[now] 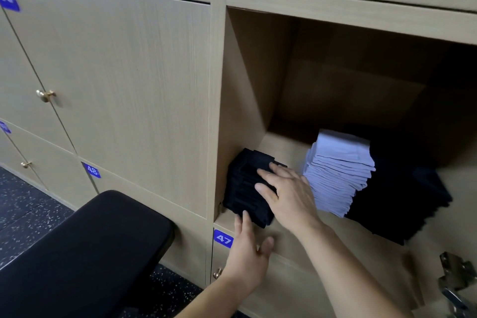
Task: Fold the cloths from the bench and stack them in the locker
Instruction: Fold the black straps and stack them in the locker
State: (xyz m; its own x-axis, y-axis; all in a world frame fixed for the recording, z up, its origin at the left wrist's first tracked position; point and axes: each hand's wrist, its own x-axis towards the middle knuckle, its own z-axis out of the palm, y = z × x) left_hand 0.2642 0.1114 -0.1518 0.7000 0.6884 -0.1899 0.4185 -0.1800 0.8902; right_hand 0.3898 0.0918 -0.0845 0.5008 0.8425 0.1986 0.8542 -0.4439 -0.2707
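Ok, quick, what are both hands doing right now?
Left hand: open, fingertips touching the front of the black stack.
Right hand: open, flat on top of it.

black cloth stack [247,186], pale lavender stack [338,173], light wood-grain locker [253,64], black bench [85,248], blue number tag [223,238]

open locker [247,80]: above the three stacks i see free height up to its ceiling. black stack [240,188] sits against the left wall, pale blue stack [338,173] near it; my right hand [286,193] fills the gap between them. dark pile [413,201] touches the pale stack's right side. a bare shelf strip runs in front. bench pad [85,248] blocks the low left approach; door hinge [456,276] juts out at lower right.
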